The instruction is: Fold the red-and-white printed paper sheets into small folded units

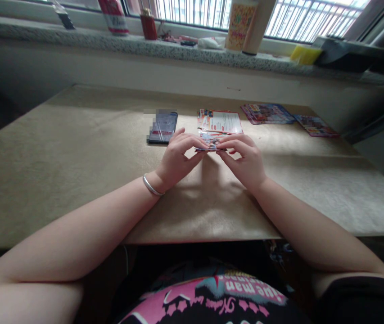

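Observation:
Between both hands, above the table, is a small printed card packet (212, 139), tilted so that its near edge faces me. My left hand (183, 150) pinches its left end between thumb and fingers; a silver bangle circles that wrist. At the other end, my right hand (244, 157) pinches the packet the same way. Whether it is one card or a thin stack I cannot tell. Just beyond lie several cards (226, 121), a white-faced one with printed text on top. A dark phone (163, 128) rests left of the cards, close to my left fingers.
Farther right on the tan table (87, 180) lie a fanned pile of colourful cards (269, 113) and another card pile (316, 126). Along the windowsill (178, 47) stand a pink can (114, 17), a red container (148, 26), a patterned cup (239, 24) and a yellow object (304, 55).

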